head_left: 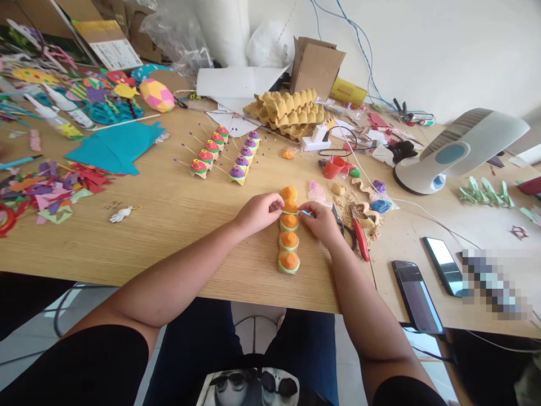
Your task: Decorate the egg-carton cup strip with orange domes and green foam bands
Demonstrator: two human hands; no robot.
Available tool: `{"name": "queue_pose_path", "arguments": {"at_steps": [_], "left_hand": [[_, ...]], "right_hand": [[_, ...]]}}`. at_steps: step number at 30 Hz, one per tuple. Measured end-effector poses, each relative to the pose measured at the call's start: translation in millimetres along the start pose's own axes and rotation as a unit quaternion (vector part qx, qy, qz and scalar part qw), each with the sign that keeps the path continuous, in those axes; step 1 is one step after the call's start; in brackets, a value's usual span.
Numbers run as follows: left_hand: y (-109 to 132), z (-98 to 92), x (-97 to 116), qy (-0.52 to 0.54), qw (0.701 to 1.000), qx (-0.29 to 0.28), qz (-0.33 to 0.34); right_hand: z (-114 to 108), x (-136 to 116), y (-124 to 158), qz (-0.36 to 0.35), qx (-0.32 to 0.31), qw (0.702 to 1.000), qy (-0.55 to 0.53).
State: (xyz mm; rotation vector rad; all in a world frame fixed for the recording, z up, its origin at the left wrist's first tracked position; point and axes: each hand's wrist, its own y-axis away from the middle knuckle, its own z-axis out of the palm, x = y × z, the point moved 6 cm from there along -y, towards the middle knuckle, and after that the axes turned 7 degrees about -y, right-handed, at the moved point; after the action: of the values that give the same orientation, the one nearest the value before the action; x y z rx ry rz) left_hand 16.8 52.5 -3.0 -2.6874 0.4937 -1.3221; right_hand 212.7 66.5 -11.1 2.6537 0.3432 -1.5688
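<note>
A row of orange painted egg-carton cups with green bands [289, 239] lies on the wooden table [169, 225] in front of me. My left hand [258, 211] pinches the left side of the second cup from the far end. On the right side of that cup, my right hand [320, 221] is closed on a thin light-blue strip [306, 213]. Both hands touch the row.
Red-handled scissors [359, 237] lie right of my right hand. Two decorated cup rows with sticks [224, 152] stand farther back. Paper scraps [46, 189] and teal foam [114, 146] lie left. Two phones [426, 282], a fan [456, 152], and a carton pile [289, 113] sit right and behind.
</note>
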Motion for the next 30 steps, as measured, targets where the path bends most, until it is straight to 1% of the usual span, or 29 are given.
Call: {"name": "queue_pose_path", "arguments": {"at_steps": [10, 21, 30], "left_hand": [[-1.1, 0.0, -4.8, -0.008, 1.0, -0.001, -0.003], [-2.1, 0.5, -7.5, -0.009, 1.0, 0.005, 0.0], [-2.7, -3.2, -6.2, -0.033, 0.999, 0.022, 0.013]], "right_hand": [[3.8, 3.3, -4.1, -0.005, 0.008, 1.0, -0.007], [3.0, -0.5, -4.6, 0.003, 0.024, 1.0, -0.014], [2.0, 0.1, -5.5, -0.003, 0.038, 0.999, -0.007]]}}
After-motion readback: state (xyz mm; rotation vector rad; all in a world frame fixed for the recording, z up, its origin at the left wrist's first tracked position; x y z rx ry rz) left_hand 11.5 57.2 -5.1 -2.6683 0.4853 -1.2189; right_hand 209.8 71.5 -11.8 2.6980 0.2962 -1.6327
